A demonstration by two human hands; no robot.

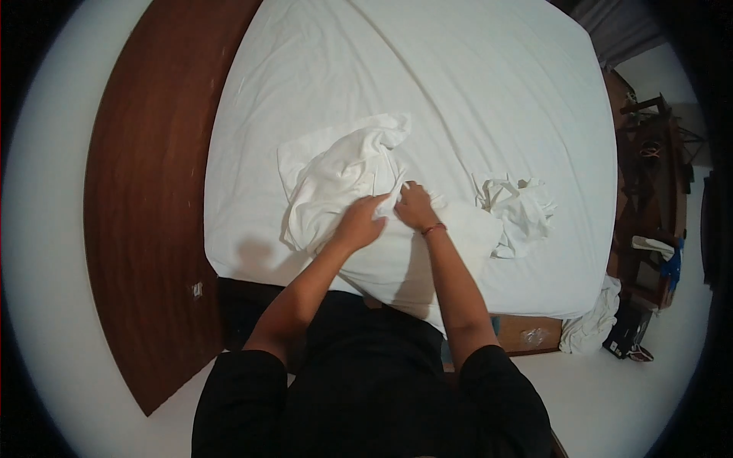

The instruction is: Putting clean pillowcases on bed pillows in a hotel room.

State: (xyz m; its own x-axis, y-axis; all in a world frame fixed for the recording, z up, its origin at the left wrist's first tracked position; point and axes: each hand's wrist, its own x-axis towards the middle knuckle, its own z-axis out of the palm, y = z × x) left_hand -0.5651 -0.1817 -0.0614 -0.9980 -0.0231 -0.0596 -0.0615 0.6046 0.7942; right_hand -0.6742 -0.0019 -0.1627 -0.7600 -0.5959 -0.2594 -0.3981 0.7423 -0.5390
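A white cloth (338, 177), perhaps a pillowcase, lies bunched and creased near the front edge of the bed (487, 86). My left hand (362, 222) pinches its gathered edge between thumb and fingers. Close by on the right, my right hand (416, 206) has its fingers curled on the same edge; its fingertips are partly hidden in the folds. Beneath and beside my hands spreads a cream, soft thing (467, 229), apparently a pillow, which reaches down to the bed's front edge near my body. Where the cloth ends and the cream thing begins is hard to tell.
A second crumpled white cloth (518, 212) lies to the right on the bed. The dark wooden headboard (149, 189) borders the left side. White fabric (592, 320) hangs by the bed's right corner, next to a black box (629, 329). Wooden furniture (653, 189) stands beyond.
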